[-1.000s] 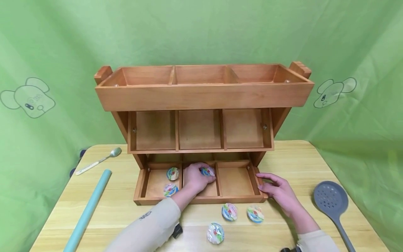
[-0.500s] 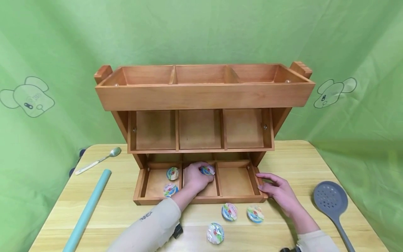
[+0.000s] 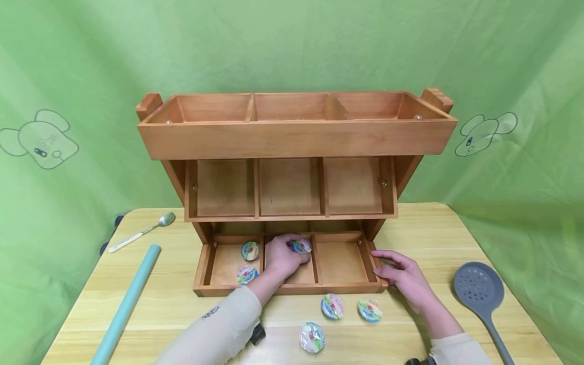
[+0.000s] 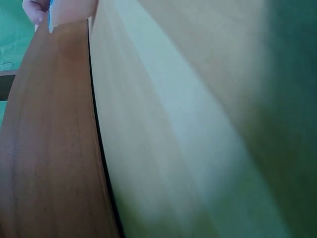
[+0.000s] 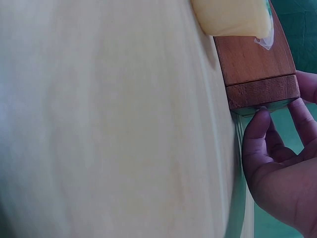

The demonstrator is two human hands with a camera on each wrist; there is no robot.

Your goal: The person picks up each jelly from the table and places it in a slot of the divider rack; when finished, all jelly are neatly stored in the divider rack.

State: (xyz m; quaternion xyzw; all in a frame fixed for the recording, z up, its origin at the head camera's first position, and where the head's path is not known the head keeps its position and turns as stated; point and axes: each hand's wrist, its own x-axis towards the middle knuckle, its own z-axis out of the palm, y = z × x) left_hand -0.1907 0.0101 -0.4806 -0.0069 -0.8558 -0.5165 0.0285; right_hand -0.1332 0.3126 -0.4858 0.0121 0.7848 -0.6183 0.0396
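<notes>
Brown wood made the tray point(image 3: 292, 290) by your hands. Your left hand point(image 3: 282, 258) pinched a shiny cup point(image 3: 301, 247) in the middle box point(image 3: 303, 276). Your right hand point(image 3: 406, 280) touched the tray's right end, but I couldn't tell if it gripped. Two more cups point(image 3: 250, 251) sat in the left box point(image 3: 222, 266), and three others lay on the table point(image 3: 424, 230) in front.
</notes>
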